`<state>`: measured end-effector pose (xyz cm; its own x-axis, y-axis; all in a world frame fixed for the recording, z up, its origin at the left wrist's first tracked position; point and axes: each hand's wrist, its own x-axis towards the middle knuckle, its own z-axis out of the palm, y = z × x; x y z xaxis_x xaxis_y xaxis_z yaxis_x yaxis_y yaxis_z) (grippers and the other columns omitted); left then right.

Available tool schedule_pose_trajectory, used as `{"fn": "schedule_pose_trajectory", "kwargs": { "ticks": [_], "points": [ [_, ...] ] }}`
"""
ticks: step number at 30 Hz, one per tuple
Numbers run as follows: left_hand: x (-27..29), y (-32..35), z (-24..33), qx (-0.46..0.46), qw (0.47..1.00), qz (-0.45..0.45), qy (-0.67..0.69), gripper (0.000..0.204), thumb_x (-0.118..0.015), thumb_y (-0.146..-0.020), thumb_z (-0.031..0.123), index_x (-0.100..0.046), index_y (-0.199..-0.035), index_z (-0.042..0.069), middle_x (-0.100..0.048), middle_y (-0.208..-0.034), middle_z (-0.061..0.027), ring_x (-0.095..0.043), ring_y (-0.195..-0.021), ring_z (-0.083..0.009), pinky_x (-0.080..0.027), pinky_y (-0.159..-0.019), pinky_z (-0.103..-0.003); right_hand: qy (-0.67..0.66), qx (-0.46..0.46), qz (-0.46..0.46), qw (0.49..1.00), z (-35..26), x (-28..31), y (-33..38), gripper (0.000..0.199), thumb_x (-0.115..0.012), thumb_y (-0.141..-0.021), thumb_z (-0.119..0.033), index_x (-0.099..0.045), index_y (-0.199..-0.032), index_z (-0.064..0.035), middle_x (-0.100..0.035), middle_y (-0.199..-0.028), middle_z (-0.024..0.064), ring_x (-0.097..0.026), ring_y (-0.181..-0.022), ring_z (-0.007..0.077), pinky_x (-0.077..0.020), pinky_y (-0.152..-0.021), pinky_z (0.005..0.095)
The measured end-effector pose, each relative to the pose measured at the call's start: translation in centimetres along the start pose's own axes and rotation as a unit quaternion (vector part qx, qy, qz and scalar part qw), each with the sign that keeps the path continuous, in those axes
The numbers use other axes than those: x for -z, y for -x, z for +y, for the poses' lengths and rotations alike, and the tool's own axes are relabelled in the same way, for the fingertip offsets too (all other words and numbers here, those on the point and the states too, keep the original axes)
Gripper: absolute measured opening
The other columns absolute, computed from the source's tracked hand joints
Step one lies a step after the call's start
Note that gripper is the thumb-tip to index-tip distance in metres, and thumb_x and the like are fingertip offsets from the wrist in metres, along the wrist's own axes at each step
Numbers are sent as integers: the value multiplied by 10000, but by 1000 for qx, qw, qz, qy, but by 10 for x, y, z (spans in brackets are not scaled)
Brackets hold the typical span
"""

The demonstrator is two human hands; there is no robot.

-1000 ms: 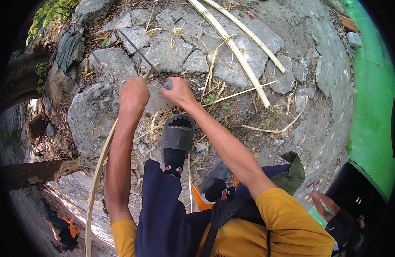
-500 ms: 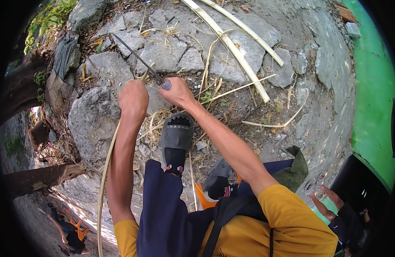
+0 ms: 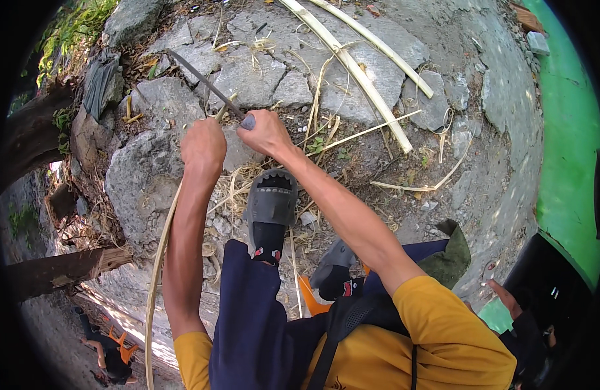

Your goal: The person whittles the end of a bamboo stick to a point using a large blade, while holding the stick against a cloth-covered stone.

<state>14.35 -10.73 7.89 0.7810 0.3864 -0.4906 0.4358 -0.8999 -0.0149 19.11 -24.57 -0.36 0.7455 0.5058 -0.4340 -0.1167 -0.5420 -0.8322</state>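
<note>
Yr R hand (image 3: 266, 134), fingers round the knife (image 3: 199, 77), has edged slightly L; yr L hand (image 3: 203, 146) clenches the bamboo strip (image 3: 155, 273); blade's now nearer that grip.

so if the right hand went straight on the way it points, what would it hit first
Beyond the knife it grips, the right hand would probably meet the pale strip first, at the end sticking out of the left hand; depth is unclear, so it might pass over.
</note>
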Motion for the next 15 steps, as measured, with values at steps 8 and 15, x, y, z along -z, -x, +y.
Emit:
{"fn": "schedule_pose_trajectory", "kwargs": {
  "ticks": [8,15],
  "points": [
    [-6,3,-1,2,1000,10,1,243,-570,-983,85,-784,-1004,-28,-771,-1005,-249,-776,-934,-409,-630,-798,-484,7,7,3,1000,-2,-2,-5,321,-703,-775,-296,-719,-817,22,-719,-767,266,-712,-714,410,-562,-735,482],
    [-1,13,-17,39,999,-3,-2,246,-571,-979,84,-783,-990,-40,-769,-985,-254,-777,-924,-402,-628,-791,-484,16,6,-22,1000,-11,-9,10,318,-709,-775,-285,-724,-831,28,-702,-728,213,-653,-629,349,-528,-653,458]
  ]
}}
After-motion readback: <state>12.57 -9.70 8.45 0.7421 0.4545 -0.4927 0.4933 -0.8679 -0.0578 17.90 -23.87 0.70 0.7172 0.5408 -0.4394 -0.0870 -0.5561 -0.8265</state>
